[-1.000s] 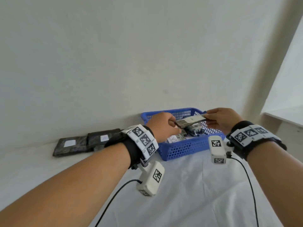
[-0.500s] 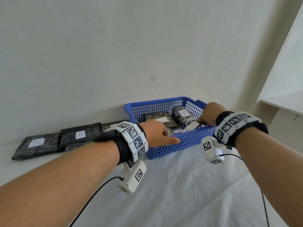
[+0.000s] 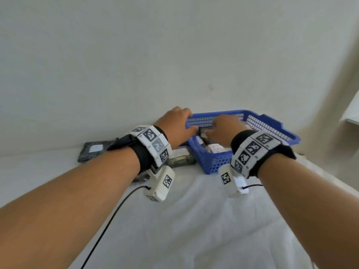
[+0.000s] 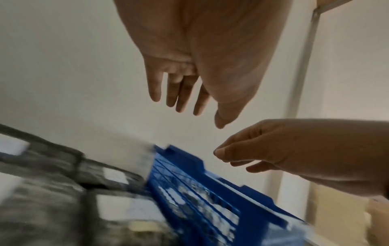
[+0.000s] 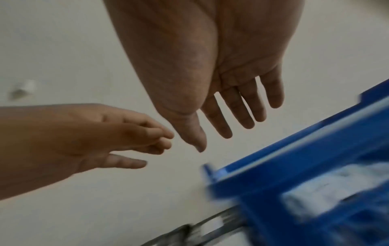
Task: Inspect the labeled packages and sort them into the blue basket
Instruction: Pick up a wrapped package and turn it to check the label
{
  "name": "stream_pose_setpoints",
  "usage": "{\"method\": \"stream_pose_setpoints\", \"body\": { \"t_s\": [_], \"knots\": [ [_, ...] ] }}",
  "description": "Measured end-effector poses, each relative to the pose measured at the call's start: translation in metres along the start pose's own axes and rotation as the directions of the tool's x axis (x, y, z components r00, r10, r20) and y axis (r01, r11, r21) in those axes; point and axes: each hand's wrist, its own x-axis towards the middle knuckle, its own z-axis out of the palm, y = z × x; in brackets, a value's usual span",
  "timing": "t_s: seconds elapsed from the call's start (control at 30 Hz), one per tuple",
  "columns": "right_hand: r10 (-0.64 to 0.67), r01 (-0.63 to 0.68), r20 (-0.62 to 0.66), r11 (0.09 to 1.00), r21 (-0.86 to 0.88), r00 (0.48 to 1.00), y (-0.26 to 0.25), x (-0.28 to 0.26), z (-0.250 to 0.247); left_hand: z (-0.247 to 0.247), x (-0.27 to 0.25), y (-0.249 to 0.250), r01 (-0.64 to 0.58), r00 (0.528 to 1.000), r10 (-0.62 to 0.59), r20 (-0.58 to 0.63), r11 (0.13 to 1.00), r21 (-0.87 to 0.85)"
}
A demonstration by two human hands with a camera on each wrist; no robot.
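The blue basket stands against the wall with several dark labeled packages inside it. More dark packages with white labels lie left of it on the table, one right beside the basket. My left hand hovers over the basket's left end, fingers straight and empty. My right hand is just right of it, above the basket's inside, also spread and holding nothing. The blurred basket and packages lie below the left hand.
A white cloth covers the table. The pale wall is close behind the basket. A black cable trails from the left wrist camera across the cloth. A white ledge shows at the far right.
A second ago both hands held one package over the basket. It now lies in the basket, and both empty hands have shifted left toward the basket's left end.
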Motion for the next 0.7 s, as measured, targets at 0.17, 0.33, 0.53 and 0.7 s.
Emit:
{"method": "stream_pose_setpoints", "body": {
  "t_s": [0.17,0.33,0.53,0.7],
  "knots": [
    [-0.243,0.238,0.026,0.963,0.126,0.970,-0.145,-0.047,0.015,-0.074,-0.085,-0.073,0.280,0.958,-0.275,-0.081,0.958,0.059],
    [-0.441,0.396,0.176,0.886,0.239,0.880,-0.282,-0.103,0.043,-0.144,-0.196,-0.142,0.495,0.869,-0.489,-0.076,0.861,0.114],
    [-0.573,0.534,0.421,0.817,0.219,0.703,-0.379,-0.149,0.087,-0.191,-0.314,-0.212,0.626,0.764,-0.644,0.027,0.751,0.208],
    [-0.546,0.549,0.490,0.821,0.154,0.679,-0.404,-0.167,0.094,-0.186,-0.365,-0.249,0.613,0.603,-0.720,0.343,0.693,0.380]
  ]
}}
